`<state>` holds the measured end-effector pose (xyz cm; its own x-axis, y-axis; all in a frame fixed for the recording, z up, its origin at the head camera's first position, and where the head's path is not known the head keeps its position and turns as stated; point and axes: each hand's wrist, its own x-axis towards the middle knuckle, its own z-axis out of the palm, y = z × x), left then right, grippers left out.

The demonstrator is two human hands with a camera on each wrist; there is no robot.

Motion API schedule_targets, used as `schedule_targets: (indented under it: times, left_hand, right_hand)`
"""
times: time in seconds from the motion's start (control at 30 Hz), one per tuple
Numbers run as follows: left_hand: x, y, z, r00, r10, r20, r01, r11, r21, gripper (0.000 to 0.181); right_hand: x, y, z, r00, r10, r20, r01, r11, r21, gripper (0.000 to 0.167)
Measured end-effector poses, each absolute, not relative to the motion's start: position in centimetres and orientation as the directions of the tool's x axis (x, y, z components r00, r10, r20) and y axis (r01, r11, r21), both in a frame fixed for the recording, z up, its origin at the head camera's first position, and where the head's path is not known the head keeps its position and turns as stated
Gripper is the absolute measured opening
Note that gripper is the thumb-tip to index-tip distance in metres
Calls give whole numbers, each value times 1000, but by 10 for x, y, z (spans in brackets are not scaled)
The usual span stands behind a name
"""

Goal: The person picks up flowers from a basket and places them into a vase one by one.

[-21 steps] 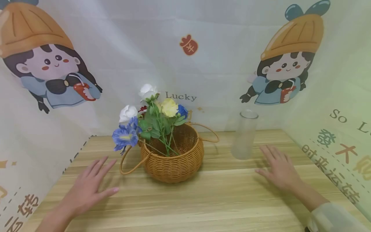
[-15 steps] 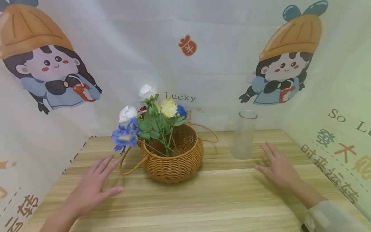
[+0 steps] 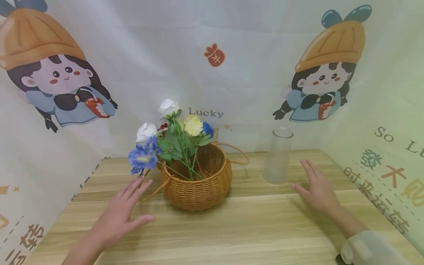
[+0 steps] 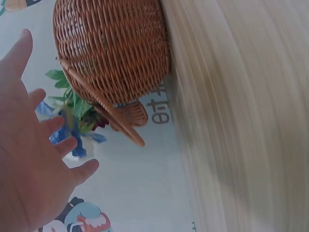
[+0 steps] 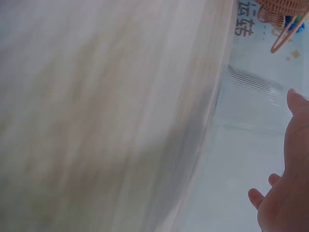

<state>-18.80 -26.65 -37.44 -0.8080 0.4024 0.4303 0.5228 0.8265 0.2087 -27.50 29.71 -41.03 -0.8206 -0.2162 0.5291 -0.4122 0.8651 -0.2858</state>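
A round wicker basket (image 3: 197, 195) with looped handles stands left of the table's middle. Artificial flowers lean in it: white blooms (image 3: 146, 131), a yellow one (image 3: 193, 125), a blue-purple iris (image 3: 143, 158), a dark blue bloom (image 3: 208, 129) and a partly hidden red one. My left hand (image 3: 114, 217) hovers by the basket's left handle (image 4: 104, 106), fingers spread and holding nothing; whether it touches the handle I cannot tell. A clear glass vase (image 3: 277, 158) stands upright at the back right. To its right is my right hand (image 3: 319, 191), fingers extended, apart from it and holding nothing.
The wooden table (image 3: 232, 235) has its back edge against a printed cloth backdrop (image 3: 251, 73). Cloth also closes off the left and right sides.
My left hand has moved right and slightly forward, closer to the basket's handle. The right hand has barely shifted. Basket, flowers and vase stay put.
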Motion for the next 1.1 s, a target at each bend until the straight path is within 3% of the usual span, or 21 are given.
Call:
schedule_targets:
  times: [0.4, 1.1]
  left_hand:
    - [-199, -238, -377, -792, 393, 467, 554, 783, 282, 80]
    - [-233, -196, -388, -790, 207, 577, 521, 722, 454, 66]
  right_hand:
    - [-290, 286, -406, -774, -138, 618, -450, 806, -384, 85]
    - [-310, 272, -396, -815, 4, 580, -371, 764, -527, 86]
